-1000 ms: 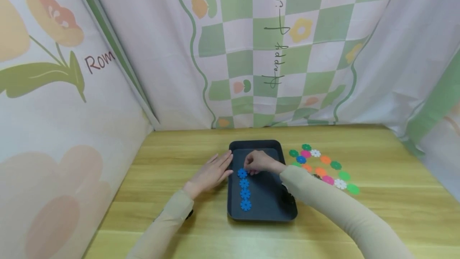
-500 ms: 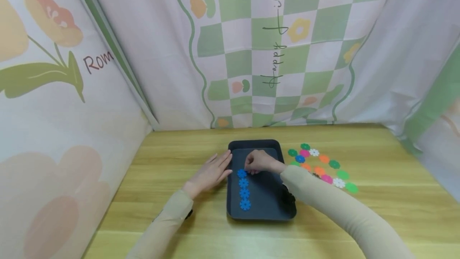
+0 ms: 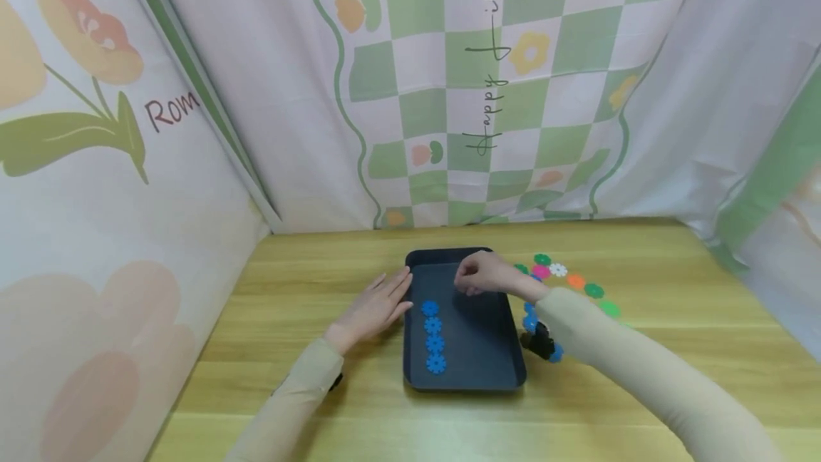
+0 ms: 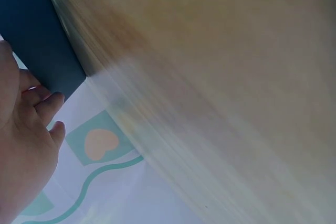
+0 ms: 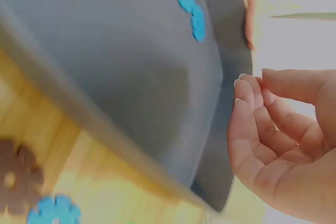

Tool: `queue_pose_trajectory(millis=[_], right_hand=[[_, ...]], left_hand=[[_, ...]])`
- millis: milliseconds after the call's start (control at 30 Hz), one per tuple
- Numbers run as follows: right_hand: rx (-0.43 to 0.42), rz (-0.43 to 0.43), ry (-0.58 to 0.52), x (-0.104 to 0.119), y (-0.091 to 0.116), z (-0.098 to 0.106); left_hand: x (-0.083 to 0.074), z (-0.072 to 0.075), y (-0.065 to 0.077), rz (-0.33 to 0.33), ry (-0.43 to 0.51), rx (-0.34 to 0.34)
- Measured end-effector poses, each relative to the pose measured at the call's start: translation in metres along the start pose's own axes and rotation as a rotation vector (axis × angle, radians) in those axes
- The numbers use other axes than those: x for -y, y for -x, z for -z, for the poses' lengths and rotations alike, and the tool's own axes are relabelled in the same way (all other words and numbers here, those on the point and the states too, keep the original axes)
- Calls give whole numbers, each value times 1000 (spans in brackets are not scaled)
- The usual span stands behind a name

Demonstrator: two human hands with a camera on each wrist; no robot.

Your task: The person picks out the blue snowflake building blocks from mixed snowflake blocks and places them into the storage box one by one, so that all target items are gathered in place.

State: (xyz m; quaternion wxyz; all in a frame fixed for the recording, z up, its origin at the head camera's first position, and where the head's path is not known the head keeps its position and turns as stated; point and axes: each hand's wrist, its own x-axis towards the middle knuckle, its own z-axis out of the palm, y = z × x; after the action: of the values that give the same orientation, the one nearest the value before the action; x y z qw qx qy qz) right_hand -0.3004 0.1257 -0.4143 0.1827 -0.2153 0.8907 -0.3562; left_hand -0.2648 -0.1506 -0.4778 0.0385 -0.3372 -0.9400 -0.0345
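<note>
A dark grey tray [image 3: 477, 348] lies on the wooden table. Along its left side, several blue notched flower-shaped discs [image 3: 434, 343] form a straight row, lying flat. My left hand [image 3: 372, 310] rests with extended fingers against the tray's left rim; the left wrist view shows the fingertips at the tray's outer wall. Over the tray's far right part is my right hand [image 3: 484, 275], loosely curled with nothing between thumb and fingers. The right wrist view shows its thumb near the index fingertip, while the blue row [image 5: 188, 1] lies apart from it.
Right of the tray, loose discs in several colours lie on the table, including an orange disc [image 3: 576, 281], a white disc [image 3: 558, 270] and a blue disc [image 3: 556, 353]; my right forearm hides some. A printed curtain [image 3: 471, 127] hangs behind the table.
My right hand has lifted off the farthest blue disc and moved right and away from me, leaving that disc in the row. The left hand stays at the rim.
</note>
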Motion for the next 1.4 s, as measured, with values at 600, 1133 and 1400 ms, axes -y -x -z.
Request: queue_pose_trajectory(millis=[600,1133,1400], right_hand=[[-108,-49,11,-50,51,52],[-143,-196,91,-98,53,55],[-149,-264,68,-104,46,48]], left_hand=[[0,2,1,14,-26,16],[1,-2,2,-1,-41,13],[1,1,2,-5,-43,2]])
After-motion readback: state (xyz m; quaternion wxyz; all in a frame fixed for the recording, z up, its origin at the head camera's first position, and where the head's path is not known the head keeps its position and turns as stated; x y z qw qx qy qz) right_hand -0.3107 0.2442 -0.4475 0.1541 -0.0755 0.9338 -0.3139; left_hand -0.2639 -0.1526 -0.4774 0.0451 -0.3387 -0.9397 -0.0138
